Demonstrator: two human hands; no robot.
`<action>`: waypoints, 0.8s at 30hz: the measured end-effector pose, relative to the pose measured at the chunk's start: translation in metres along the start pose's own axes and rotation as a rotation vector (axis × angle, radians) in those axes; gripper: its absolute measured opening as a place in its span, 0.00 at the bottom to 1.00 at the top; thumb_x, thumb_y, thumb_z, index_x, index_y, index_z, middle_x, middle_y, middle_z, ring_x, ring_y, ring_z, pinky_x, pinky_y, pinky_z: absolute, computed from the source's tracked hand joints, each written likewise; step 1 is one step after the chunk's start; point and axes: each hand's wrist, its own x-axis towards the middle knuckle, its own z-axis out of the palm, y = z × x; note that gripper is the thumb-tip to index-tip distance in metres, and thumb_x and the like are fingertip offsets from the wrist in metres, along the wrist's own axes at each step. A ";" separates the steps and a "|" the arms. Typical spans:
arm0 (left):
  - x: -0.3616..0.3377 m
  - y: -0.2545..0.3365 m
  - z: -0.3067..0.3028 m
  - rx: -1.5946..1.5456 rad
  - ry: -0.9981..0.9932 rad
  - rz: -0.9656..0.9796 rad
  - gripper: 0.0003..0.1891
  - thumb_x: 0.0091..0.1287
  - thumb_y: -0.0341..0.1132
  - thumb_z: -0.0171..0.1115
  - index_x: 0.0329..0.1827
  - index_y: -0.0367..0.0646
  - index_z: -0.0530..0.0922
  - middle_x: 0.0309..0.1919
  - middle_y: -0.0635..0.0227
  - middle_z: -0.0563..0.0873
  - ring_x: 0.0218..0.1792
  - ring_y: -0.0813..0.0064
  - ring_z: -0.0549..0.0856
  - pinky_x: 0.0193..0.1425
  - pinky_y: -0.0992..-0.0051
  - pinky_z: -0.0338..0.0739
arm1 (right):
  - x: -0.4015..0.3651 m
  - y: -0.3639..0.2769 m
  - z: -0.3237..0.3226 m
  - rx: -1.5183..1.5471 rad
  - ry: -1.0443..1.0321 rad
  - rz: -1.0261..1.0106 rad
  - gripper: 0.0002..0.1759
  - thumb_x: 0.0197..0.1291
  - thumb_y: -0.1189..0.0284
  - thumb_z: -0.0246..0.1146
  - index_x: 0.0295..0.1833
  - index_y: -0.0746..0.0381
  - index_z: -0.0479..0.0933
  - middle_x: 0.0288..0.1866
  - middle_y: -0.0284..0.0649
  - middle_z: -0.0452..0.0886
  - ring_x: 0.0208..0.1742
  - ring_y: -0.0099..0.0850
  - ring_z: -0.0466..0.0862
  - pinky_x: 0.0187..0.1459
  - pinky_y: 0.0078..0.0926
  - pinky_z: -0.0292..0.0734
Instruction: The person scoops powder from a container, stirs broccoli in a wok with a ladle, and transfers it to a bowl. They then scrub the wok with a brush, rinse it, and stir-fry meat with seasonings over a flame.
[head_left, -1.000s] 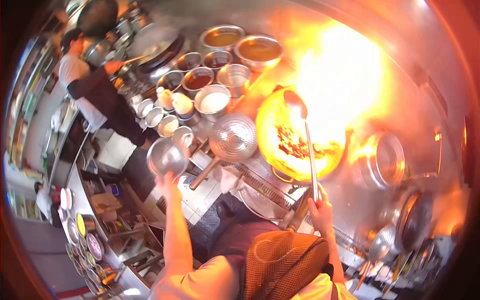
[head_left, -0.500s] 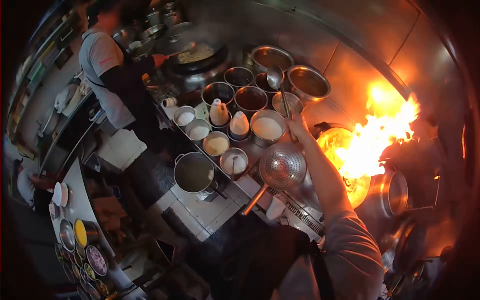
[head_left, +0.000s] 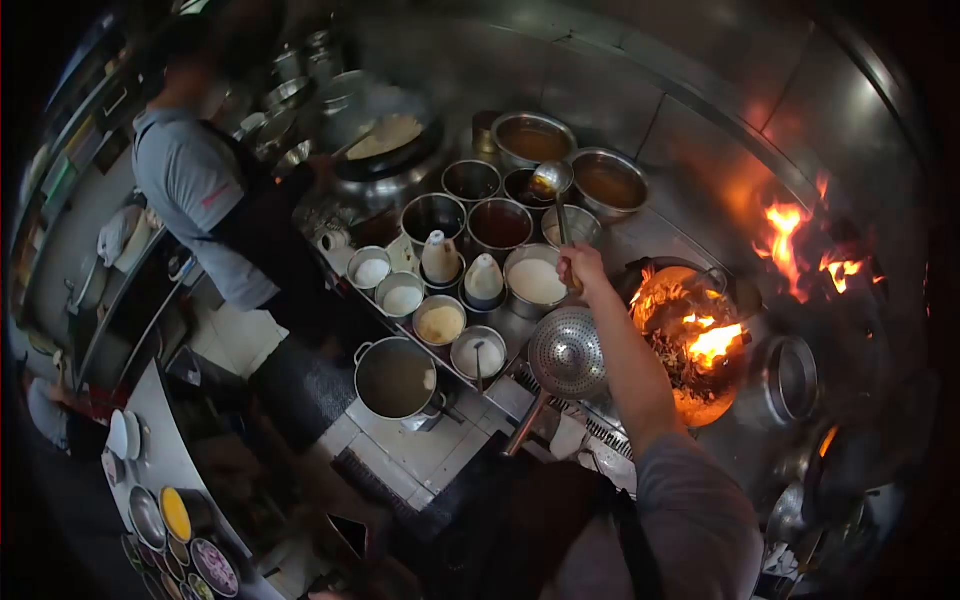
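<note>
My right hand (head_left: pixel 581 267) grips the long handle of a metal ladle (head_left: pixel 549 181), whose bowl hovers over the steel pots of sauce (head_left: pixel 500 225) at the back of the station. To the right, the wok (head_left: pixel 690 345) holds dark food with small flames burning in it. A round perforated strainer (head_left: pixel 568 352) rests just below my forearm. My left hand is out of sight.
Small bowls of white and beige seasonings (head_left: pixel 438 323) and a large pot (head_left: pixel 396 378) line the counter. A co-worker in a grey shirt (head_left: pixel 195 190) stands at another wok (head_left: pixel 385 140) at the upper left. Fire burns behind the stove (head_left: pixel 790 235). Dishes (head_left: pixel 175 512) sit at the lower left.
The big flame over the wok has died down to small ones. My right hand swung the ladle from the wok to the sauce pots. My left hand with a bowl left view.
</note>
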 end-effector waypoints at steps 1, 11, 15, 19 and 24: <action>-0.002 0.007 0.010 -0.138 -0.048 0.017 0.20 0.70 0.49 0.62 0.50 0.39 0.76 0.34 0.56 0.83 0.33 0.57 0.82 0.36 0.62 0.79 | -0.007 0.001 -0.003 0.015 0.008 -0.012 0.05 0.67 0.74 0.59 0.37 0.62 0.72 0.20 0.37 0.73 0.17 0.26 0.74 0.16 0.25 0.70; -0.180 0.142 0.057 -0.655 -0.947 0.367 0.15 0.76 0.38 0.56 0.58 0.38 0.69 0.53 0.64 0.75 0.49 0.72 0.76 0.51 0.70 0.76 | -0.228 -0.044 -0.161 0.609 -0.176 0.082 0.11 0.69 0.71 0.60 0.54 0.61 0.72 0.26 0.36 0.76 0.15 0.18 0.70 0.13 0.18 0.63; -0.289 0.178 0.011 -0.661 -1.179 0.653 0.13 0.75 0.32 0.55 0.58 0.36 0.70 0.52 0.64 0.77 0.50 0.71 0.77 0.53 0.74 0.76 | -0.366 -0.029 -0.267 -0.346 0.243 -0.052 0.28 0.67 0.73 0.61 0.71 0.65 0.67 0.25 0.37 0.78 0.16 0.20 0.73 0.15 0.21 0.65; -0.456 0.198 -0.085 -0.651 -1.665 1.086 0.18 0.63 0.21 0.58 0.57 0.38 0.75 0.55 0.57 0.79 0.57 0.61 0.79 0.63 0.65 0.72 | -0.366 -0.003 -0.329 -1.198 0.459 -0.033 0.32 0.61 0.73 0.59 0.72 0.63 0.65 0.43 0.66 0.82 0.46 0.62 0.82 0.50 0.52 0.78; -0.630 0.146 -0.159 -0.622 -1.742 2.150 0.31 0.63 0.34 0.67 0.70 0.41 0.68 0.69 0.47 0.68 0.74 0.45 0.63 0.75 0.51 0.61 | -0.349 0.046 -0.397 -1.359 0.291 -0.200 0.35 0.62 0.70 0.58 0.76 0.52 0.61 0.46 0.58 0.83 0.48 0.58 0.82 0.53 0.50 0.77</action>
